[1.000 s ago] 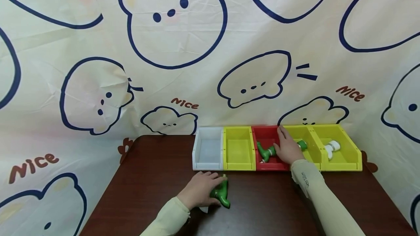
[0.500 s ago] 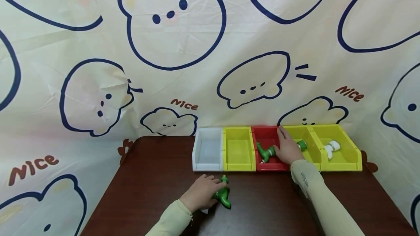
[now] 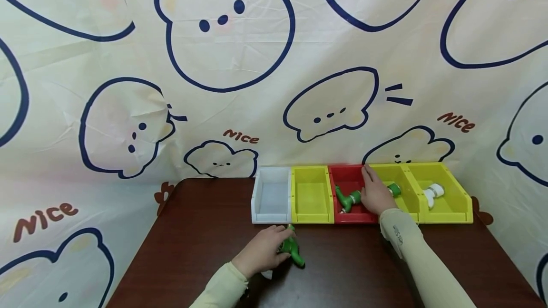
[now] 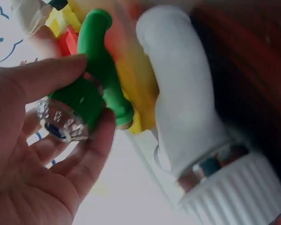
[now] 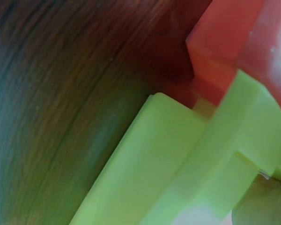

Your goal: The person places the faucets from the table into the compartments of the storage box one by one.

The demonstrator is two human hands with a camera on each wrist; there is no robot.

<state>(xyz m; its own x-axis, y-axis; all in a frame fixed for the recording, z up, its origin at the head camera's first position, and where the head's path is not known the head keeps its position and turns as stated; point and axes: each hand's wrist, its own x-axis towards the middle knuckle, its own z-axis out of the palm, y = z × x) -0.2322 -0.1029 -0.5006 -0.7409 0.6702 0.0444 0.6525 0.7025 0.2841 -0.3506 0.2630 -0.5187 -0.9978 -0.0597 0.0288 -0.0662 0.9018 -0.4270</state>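
The left hand [image 3: 263,251] reaches in from the lower left over the table [image 3: 180,251], back of the hand up, thumb and fingers pinching a green tap [image 3: 293,251] at its knob end; the spout points toward the near right. The right hand [image 3: 376,193] comes from the lower right, forearm slanting inward, its fingers lying together and pointing away across the divider between the red bin [image 3: 347,175] and the yellow bin beside it. Its thumb is hidden, so I cannot tell whether it holds anything.

Five bins stand side by side: one white bin [image 3: 271,214], one yellow bin [image 3: 312,215], the red bin, then two more yellow ones. Two green taps can be counted for sure, the one in the left hand and a second green tap [image 3: 348,198] in the red bin. A green knob [image 3: 394,189] shows right of the right hand; whether it belongs to another tap is hidden. There are two white taps: a near white tap [image 4: 182,89] on the table, mostly covered by the left hand in the head view, and a far white tap [image 3: 434,195] in the rightmost bin.

Behind hangs a printed cloth [image 3: 231,56].
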